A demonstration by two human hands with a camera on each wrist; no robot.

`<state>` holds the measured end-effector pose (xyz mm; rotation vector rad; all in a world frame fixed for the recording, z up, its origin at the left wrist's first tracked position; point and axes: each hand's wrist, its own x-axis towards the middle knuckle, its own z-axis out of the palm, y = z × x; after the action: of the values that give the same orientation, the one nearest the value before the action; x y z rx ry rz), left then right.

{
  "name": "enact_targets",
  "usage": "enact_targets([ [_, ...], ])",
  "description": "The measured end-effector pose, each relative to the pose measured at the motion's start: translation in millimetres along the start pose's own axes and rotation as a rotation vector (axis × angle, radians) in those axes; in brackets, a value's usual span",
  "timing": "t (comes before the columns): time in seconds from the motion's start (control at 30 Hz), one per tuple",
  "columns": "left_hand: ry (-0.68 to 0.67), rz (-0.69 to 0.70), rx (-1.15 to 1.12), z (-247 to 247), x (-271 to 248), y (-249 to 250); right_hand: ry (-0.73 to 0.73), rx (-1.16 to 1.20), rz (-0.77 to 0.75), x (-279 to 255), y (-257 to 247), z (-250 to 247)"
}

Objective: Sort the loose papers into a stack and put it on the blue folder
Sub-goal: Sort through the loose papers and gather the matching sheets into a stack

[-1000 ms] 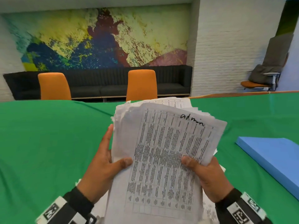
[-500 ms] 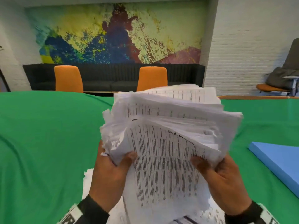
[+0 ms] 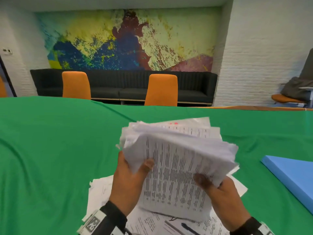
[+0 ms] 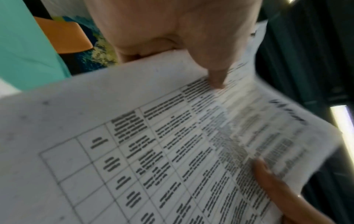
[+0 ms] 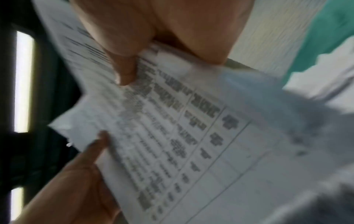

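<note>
Both hands hold a thick, uneven stack of printed papers (image 3: 176, 160) above the green table, its top edge tipped away from me. My left hand (image 3: 133, 168) grips the stack's left side, thumb on the top sheet. My right hand (image 3: 211, 184) grips the right side, thumb on top as well. The top sheet is a printed table (image 4: 172, 151), seen close and blurred in both wrist views (image 5: 182, 136). More loose papers (image 3: 105, 187) lie on the table under and beside my hands. The blue folder (image 3: 291, 175) lies flat at the right, apart from the stack.
A green cloth (image 3: 50, 150) covers the table, with folds at the left. Two orange chairs (image 3: 160, 89) and a black sofa (image 3: 122, 85) stand beyond the far edge. A pen (image 3: 188, 228) lies on the papers near the bottom edge.
The stack has tilted from upright facing me to leaning forward and down toward the table. Both hands have lowered with it, and the sheets have fanned apart at the top.
</note>
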<state>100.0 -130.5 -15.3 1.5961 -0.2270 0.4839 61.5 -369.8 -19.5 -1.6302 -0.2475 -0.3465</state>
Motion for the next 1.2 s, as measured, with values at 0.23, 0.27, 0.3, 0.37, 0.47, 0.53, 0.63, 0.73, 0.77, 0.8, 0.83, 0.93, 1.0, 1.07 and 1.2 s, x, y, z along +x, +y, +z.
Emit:
enact_targets([
  [0.23, -0.193, -0.027, -0.114, -17, 5, 4, -0.045, 0.024, 0.008, -2, -3, -19],
  [0.27, -0.212, -0.022, -0.129, -21, 5, 7, -0.048, 0.017, 0.018, -4, -3, -23],
  [0.3, -0.225, 0.0, -0.119, -24, 6, 9, -0.053, -0.005, 0.012, -3, -3, -26],
  [0.37, -0.257, 0.053, -0.095, -23, 10, 15, -0.066, -0.007, -0.004, 1, -3, -26],
  [0.47, -0.203, 0.112, -0.139, -15, 22, 20, -0.022, 0.022, -0.014, 8, -7, -20],
  [0.53, -0.144, 0.126, -0.17, -9, 27, 21, 0.002, 0.045, -0.031, 12, -10, -15],
  [0.63, -0.071, 0.086, -0.153, 0, 29, 26, 0.048, 0.059, -0.013, 16, -6, -15],
  [0.73, 0.029, 0.106, 0.058, 9, 22, 22, 0.05, -0.094, 0.038, 17, 5, -13],
  [0.77, 0.056, 0.114, 0.124, 13, 20, 19, 0.057, -0.143, 0.049, 16, 8, -10],
  [0.8, 0.072, 0.116, 0.166, 18, 16, 16, 0.073, -0.182, 0.039, 14, 10, -6],
  [0.83, 0.079, 0.114, 0.193, 22, 13, 11, 0.095, -0.216, 0.013, 12, 12, -3],
  [0.93, 0.113, 0.13, 0.211, 29, 6, 10, 0.161, -0.28, -0.087, 4, 6, 11],
  [1.0, 0.134, 0.163, 0.173, 28, 7, 17, 0.191, -0.26, -0.145, -3, 0, 16],
  [1.07, 0.104, 0.138, 0.124, 22, 8, 17, 0.171, -0.189, -0.148, -7, 1, 13],
  [1.2, -0.147, -0.181, 0.167, 6, -3, -2, 0.012, -0.137, 0.129, -7, 21, 2],
])
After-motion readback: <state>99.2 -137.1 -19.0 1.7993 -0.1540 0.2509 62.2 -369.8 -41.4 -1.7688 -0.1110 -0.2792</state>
